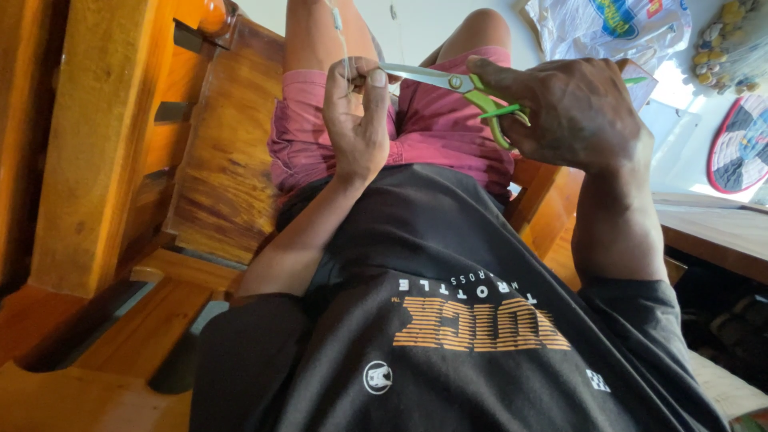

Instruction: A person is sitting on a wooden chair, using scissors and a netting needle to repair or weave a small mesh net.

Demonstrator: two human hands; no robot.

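My right hand (580, 108) grips a pair of scissors (456, 84) with green handles and silver blades. The blades point left, their tips touching the fingers of my left hand (358, 112). My left hand is closed around a thin pale cord (339, 32) that runs up and away over my knee. Both hands hover above my lap, over pink shorts (436, 128) and a black printed shirt (448, 304).
I sit on a wooden chair with a broad orange-brown armrest (228, 152) at left. A wooden table edge (712, 228) lies at right. A plastic bag (616, 28), a round patterned object (740, 144) and a heap of small yellowish items (732, 40) lie beyond.
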